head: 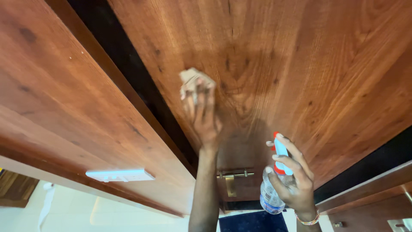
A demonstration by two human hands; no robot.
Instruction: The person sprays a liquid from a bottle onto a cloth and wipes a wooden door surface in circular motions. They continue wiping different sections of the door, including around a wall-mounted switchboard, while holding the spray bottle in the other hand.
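Nearest the camera, the right hand (292,180) is wrapped tight around a clear plastic spray bottle with a red and white trigger head (274,189), one finger laid over the trigger, a beaded bracelet (310,221) at the wrist. Behind it, a brass-coloured metal handle (234,176) sits on the reddish-brown wooden cabinet door (300,77). Further up, the left hand (202,111) presses a small crumpled pale cloth (192,79) flat against that door, fingers closed over the cloth, beside a darker damp-looking patch. Off to the left, a white switch plate (119,175) is mounted below the neighbouring panel. With the arm stretched overhead, the cloth could slip from the fingers, and a careless squeeze could send spray back towards the face.
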